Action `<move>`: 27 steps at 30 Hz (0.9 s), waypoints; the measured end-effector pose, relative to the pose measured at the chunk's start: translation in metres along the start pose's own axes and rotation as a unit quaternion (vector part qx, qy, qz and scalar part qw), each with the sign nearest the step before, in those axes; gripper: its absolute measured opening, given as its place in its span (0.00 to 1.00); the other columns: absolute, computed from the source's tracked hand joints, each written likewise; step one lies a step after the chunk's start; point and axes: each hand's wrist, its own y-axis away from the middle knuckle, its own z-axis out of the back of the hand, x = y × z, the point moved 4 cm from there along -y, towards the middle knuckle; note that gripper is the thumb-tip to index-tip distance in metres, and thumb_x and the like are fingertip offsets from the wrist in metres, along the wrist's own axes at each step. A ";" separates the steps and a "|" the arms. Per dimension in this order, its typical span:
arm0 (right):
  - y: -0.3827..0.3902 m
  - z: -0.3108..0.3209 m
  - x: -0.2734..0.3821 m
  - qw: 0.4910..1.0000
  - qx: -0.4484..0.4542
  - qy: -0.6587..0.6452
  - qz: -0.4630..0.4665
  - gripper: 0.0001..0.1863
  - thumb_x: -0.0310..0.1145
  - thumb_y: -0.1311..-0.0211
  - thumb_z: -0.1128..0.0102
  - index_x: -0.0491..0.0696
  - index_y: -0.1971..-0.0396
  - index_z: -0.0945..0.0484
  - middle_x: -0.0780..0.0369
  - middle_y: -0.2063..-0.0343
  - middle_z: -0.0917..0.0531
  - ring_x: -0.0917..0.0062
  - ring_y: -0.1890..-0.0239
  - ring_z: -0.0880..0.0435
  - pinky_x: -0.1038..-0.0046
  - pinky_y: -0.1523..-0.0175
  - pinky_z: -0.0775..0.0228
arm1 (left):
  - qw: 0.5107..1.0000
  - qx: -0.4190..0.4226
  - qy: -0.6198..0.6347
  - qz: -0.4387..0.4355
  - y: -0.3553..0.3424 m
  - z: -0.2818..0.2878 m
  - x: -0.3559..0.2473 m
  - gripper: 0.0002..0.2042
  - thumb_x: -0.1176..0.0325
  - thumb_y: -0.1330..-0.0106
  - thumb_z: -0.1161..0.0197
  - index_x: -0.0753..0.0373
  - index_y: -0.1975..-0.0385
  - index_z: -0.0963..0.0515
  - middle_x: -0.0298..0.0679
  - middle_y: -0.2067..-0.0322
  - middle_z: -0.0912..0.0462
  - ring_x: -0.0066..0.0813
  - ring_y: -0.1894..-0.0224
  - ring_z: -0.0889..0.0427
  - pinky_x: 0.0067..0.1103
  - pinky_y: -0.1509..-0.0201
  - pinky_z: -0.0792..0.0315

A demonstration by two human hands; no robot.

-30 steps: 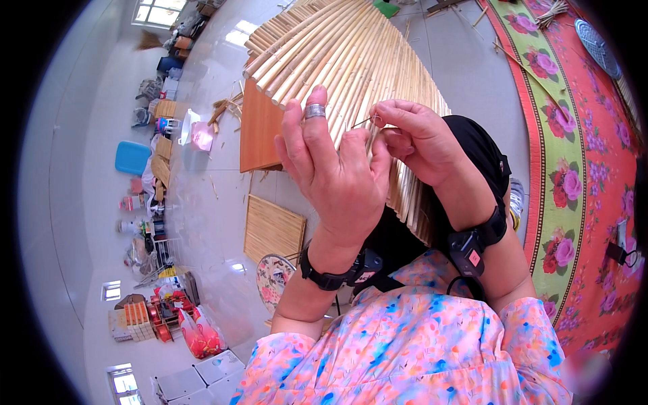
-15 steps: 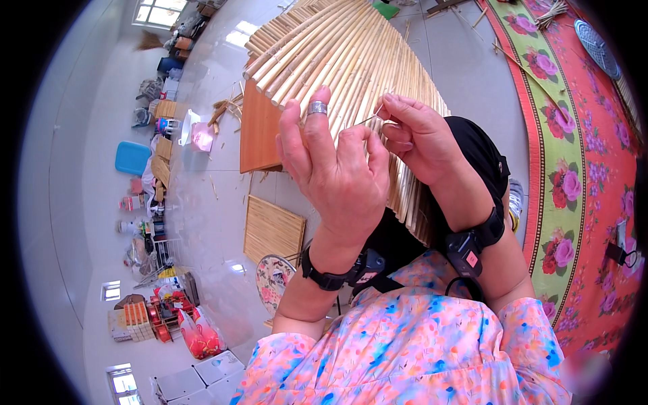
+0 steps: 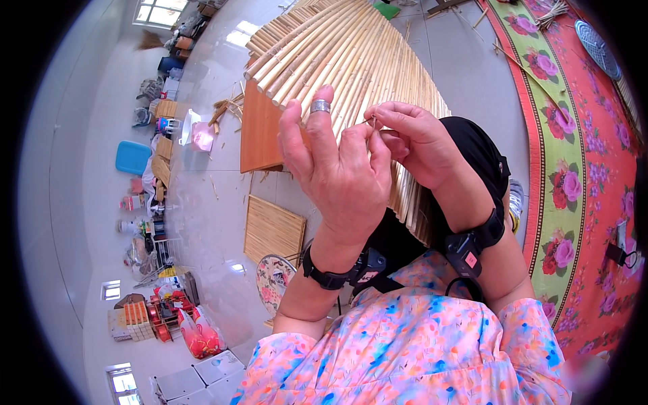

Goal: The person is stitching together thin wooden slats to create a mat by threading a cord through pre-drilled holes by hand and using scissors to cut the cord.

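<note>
My left hand is raised over a mat of pale plant stalks laid side by side. Its thumb and index finger pinch together, while the other fingers stretch out; a metal ring band circles one of them. Close against it, my right hand has its fingers closed, thumb and index fingertip pressed together. Between the two sets of fingertips a thin needle-like piece shows; the fingers hide most of it, and whether thread runs from it I cannot tell. The mat slopes across my lap, over black trousers.
An orange-brown wooden board stands under the mat's left side. On the tiled floor are a smaller stalk panel, a floral round stool and a white basin. A red flowered cloth spreads at right, with loose stalks on it.
My right fingertips have moved slightly left and down, closer to the left ones. The thin piece, earlier stretched slantwise between the hands, now stands nearly upright. The mat has hardly moved.
</note>
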 end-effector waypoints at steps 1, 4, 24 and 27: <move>-0.001 0.001 -0.001 1.000 0.013 -0.015 -0.003 0.09 0.33 0.35 0.40 0.43 0.61 0.19 0.72 0.78 0.26 0.91 0.81 0.35 0.87 0.79 0.47 | 1.000 0.002 -0.001 -0.001 0.000 0.000 0.000 0.05 0.71 0.47 0.33 0.63 0.77 0.23 0.48 0.45 0.25 0.55 0.38 0.36 0.43 0.38 0.40; -0.002 0.004 -0.001 0.997 0.048 -0.060 -0.014 0.09 0.32 0.35 0.40 0.43 0.61 0.19 0.73 0.80 0.27 0.92 0.82 0.36 0.88 0.79 0.48 | 1.000 0.011 0.003 -0.006 0.001 0.002 -0.001 0.05 0.71 0.47 0.34 0.63 0.77 0.23 0.48 0.44 0.25 0.56 0.37 0.36 0.44 0.37 0.41; -0.007 0.010 -0.003 0.993 -0.003 -0.118 -0.010 0.07 0.31 0.34 0.40 0.43 0.63 0.21 0.70 0.75 0.22 0.93 0.83 0.37 0.88 0.81 0.49 | 0.999 0.031 0.020 0.000 0.003 0.006 0.001 0.04 0.71 0.49 0.34 0.60 0.78 0.24 0.46 0.44 0.25 0.56 0.36 0.37 0.46 0.35 0.46; -0.008 0.010 -0.004 0.992 0.005 -0.129 -0.004 0.07 0.32 0.33 0.41 0.45 0.64 0.22 0.70 0.74 0.23 0.94 0.82 0.36 0.89 0.81 0.49 | 1.000 0.028 0.014 -0.001 0.003 0.003 0.002 0.04 0.71 0.49 0.34 0.60 0.78 0.23 0.46 0.44 0.25 0.56 0.36 0.37 0.46 0.35 0.46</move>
